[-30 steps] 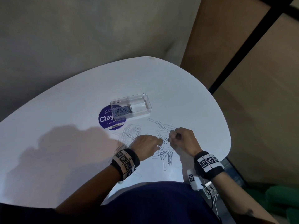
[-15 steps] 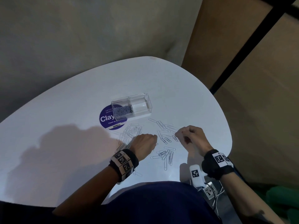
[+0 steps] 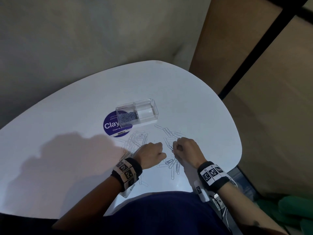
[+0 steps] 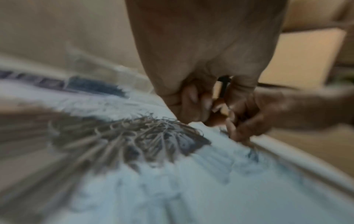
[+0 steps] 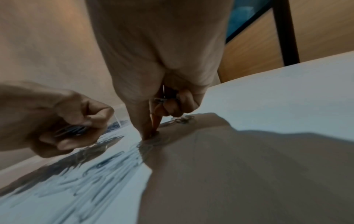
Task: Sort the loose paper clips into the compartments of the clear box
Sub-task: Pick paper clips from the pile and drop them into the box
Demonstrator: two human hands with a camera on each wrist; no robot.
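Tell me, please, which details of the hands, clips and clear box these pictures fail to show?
- Left hand: head view shows only its back; the bunch of clips it grips is a blur in the right wrist view, so no count.
- Loose paper clips: too small in the head view, motion-blurred in the left wrist view.
- Clear box, right compartment: any clips inside cannot be told.

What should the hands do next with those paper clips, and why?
Probably lift the clip the right hand is pinching off the table. The left hand already grips a bundle of clips, the clear box has an empty-looking right compartment, and many loose paper clips remain.
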